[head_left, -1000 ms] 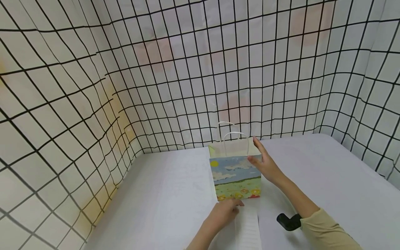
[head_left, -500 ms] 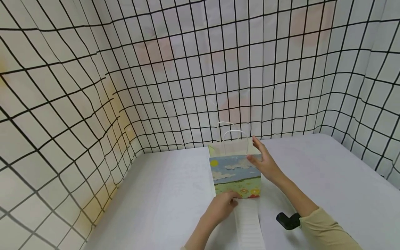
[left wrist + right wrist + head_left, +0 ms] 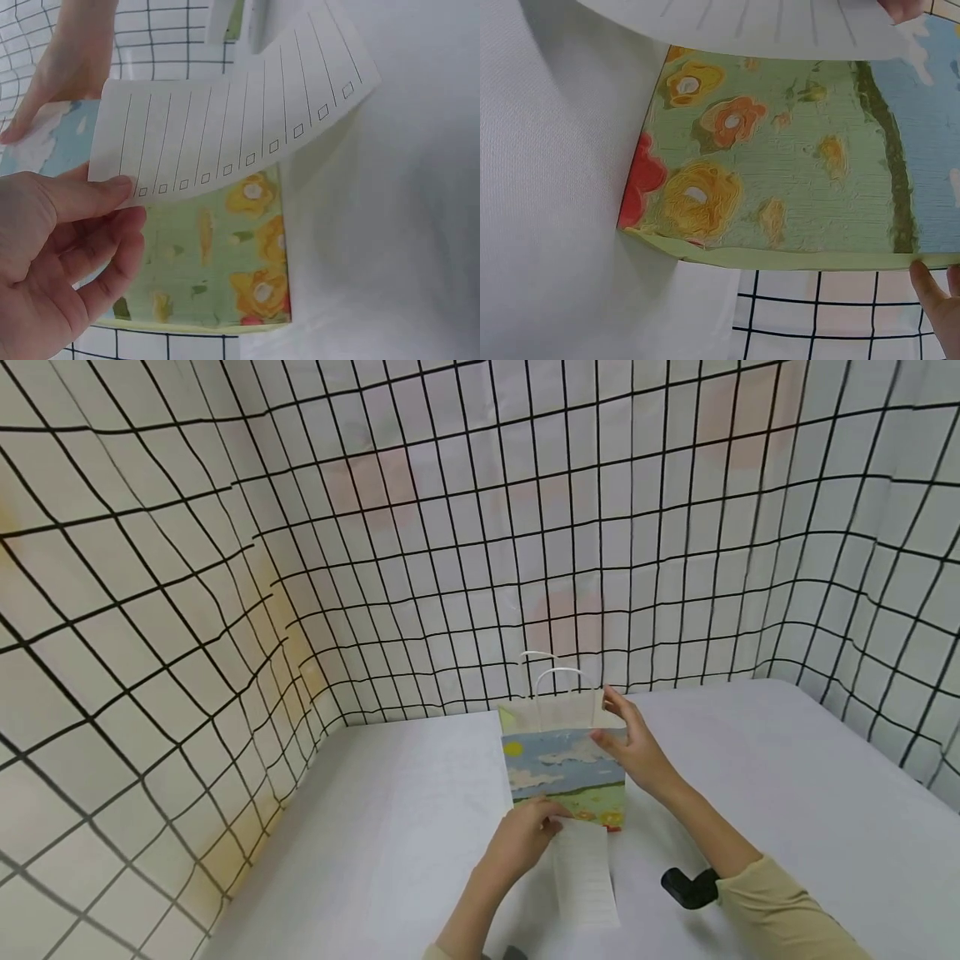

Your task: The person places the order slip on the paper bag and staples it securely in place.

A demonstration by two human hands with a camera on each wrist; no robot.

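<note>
A paper gift bag point(image 3: 564, 762) with a painted sky, meadow and flowers stands upright, its two white handles raised. My right hand point(image 3: 639, 758) holds its upper right side, thumb on the front and fingers round the side edge. My left hand point(image 3: 523, 837) pinches one end of a long white checklist strip point(image 3: 585, 877) between thumb and forefinger. In the left wrist view, printed lines and small boxes show along the curved strip point(image 3: 232, 127). The strip overlaps the bag's lower front, and its far end hangs toward me.
The bag stands on a white-covered table point(image 3: 405, 810). Black grid netting point(image 3: 465, 552) over pale cloth rises behind it and at both sides. A black wrist-camera piece point(image 3: 688, 888) juts out beside the right sleeve point(image 3: 787, 910).
My left hand has risen toward the bag's front, lifting the checklist strip, so its lower end now shows. The right hand has hardly moved on the bag.
</note>
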